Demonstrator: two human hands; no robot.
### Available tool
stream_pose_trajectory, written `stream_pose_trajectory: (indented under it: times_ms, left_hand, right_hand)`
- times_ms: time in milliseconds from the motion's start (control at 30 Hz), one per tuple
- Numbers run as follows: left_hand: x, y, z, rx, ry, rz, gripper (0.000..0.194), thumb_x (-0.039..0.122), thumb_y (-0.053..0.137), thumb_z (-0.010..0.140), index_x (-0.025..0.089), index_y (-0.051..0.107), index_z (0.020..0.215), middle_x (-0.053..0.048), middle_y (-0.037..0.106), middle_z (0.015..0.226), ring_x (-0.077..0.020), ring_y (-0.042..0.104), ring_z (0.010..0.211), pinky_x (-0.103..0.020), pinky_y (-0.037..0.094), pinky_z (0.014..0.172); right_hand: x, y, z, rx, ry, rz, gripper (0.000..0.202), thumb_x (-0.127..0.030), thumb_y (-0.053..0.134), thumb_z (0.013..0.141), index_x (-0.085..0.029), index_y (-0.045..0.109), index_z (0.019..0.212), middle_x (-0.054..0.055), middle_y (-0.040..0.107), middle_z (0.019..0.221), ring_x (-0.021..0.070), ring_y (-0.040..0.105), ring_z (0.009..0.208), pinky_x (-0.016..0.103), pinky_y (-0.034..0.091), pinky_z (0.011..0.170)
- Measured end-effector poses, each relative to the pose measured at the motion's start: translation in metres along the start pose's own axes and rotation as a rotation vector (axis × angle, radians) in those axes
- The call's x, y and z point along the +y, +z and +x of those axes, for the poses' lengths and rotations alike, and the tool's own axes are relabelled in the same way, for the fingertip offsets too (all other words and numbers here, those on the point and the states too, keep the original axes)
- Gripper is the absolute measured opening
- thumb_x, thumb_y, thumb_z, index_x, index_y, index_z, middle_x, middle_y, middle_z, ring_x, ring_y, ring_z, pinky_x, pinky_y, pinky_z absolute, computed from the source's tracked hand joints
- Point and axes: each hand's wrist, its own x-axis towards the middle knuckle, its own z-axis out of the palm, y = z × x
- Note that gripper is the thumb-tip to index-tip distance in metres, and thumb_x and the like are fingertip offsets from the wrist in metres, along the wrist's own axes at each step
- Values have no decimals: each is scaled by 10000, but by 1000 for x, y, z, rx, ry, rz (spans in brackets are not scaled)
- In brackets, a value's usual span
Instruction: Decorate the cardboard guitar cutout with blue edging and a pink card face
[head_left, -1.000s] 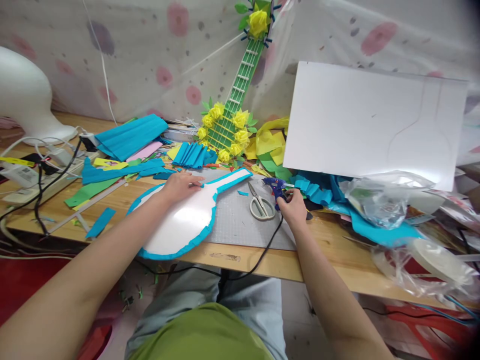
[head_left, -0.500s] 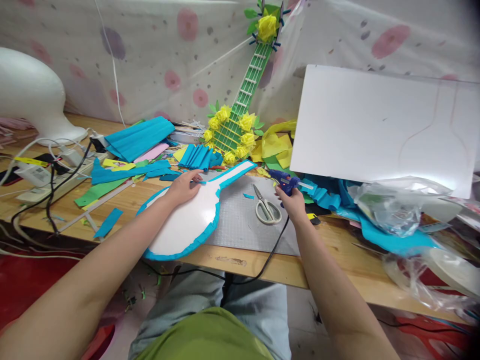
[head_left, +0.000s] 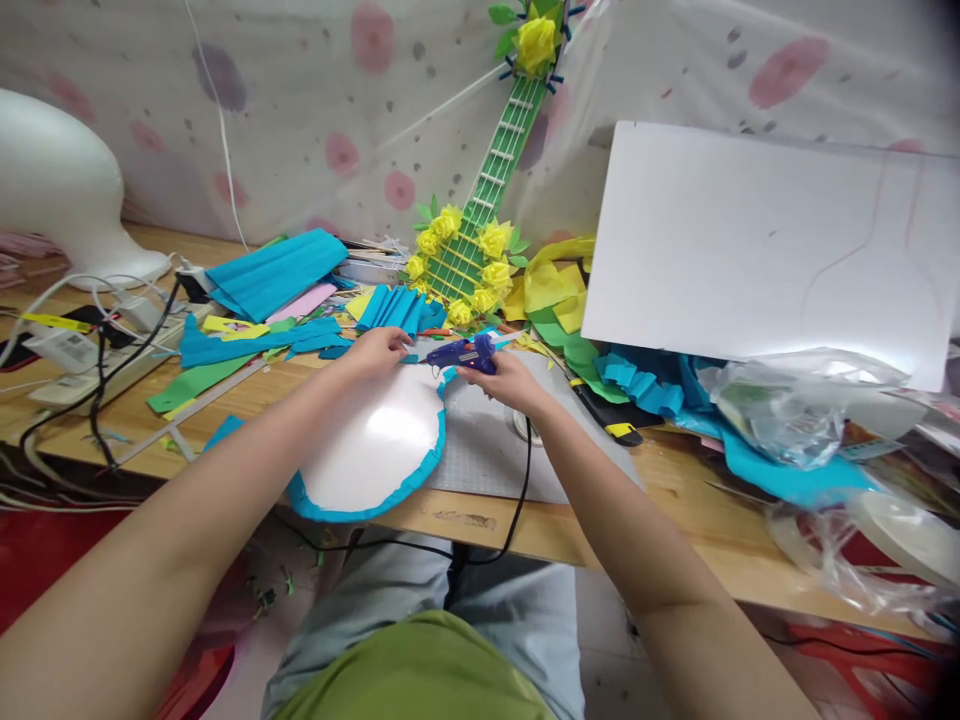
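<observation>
A white guitar-shaped board (head_left: pixel 367 440) edged with blue crepe paper lies on the grey cutting mat (head_left: pixel 480 450). My left hand (head_left: pixel 379 352) is over the board's upper part, fingers pinched on a small blue paper strip (head_left: pixel 410 358). In my right hand (head_left: pixel 506 380) is a blue hot glue gun (head_left: pixel 461 354), its nozzle pointing left, close to the strip and my left fingertips. The gun and my hands hide most of the board's neck. Under my right wrist only part of the scissors' handle (head_left: pixel 519 424) shows.
A green paper guitar (head_left: pixel 487 200) with yellow flowers leans at the back. Blue crepe paper (head_left: pixel 277 272), a power strip (head_left: pixel 112 360) and a white foam head (head_left: pixel 60 190) are left. Rightward are a white board (head_left: pixel 712 250), a yellow-black cutter (head_left: pixel 619 430) and plastic bags (head_left: pixel 810 410). The gun's black cord (head_left: pixel 523 500) hangs over the table edge.
My right hand has brought the glue gun leftward from beside the scissors to my left fingertips. My left hand has shifted slightly up, still pinching the strip.
</observation>
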Motion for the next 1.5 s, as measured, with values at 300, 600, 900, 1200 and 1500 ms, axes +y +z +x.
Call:
stream_pose_trajectory:
  times_ms: [300,600,900,1200,1500]
  left_hand:
    - [-2,-16,25,-209,6,-25,443,182,616,601,172,629,1043,-14,709,804,-180,643,771,-215,474,612]
    - [1,-15,24,-203,2,-59,390,191,640,581,172,655,971,-6,713,760,-185,649,762,-220,482,605]
    - [-10,-9,29,-196,-2,-162,390,224,653,594,146,643,976,-20,699,719,-178,649,736,-237,494,618]
    - [-7,-12,25,-218,-14,-194,414,282,662,625,144,624,1014,-49,710,759,-191,655,765,-263,496,663]
    - [0,-14,19,-283,83,-61,460,209,530,652,181,600,1105,-34,708,933,-188,642,872,-238,487,687]
  right_hand:
    - [-14,26,21,33,-21,-152,414,-553,543,744,-179,633,897,63,647,793,189,593,739,254,405,612]
    - [-19,34,25,20,-47,-236,421,-562,520,768,-190,635,929,71,664,893,207,596,823,248,405,652]
    - [-21,31,23,1,-38,-261,408,-524,530,780,-193,620,1001,82,664,945,227,600,869,260,411,679]
    - [-11,21,20,24,-33,-245,407,-502,556,769,-200,620,1033,84,664,940,230,605,887,279,422,704]
    - [5,17,20,42,-10,-198,375,-523,580,728,-209,649,922,64,669,846,214,607,792,277,423,651]
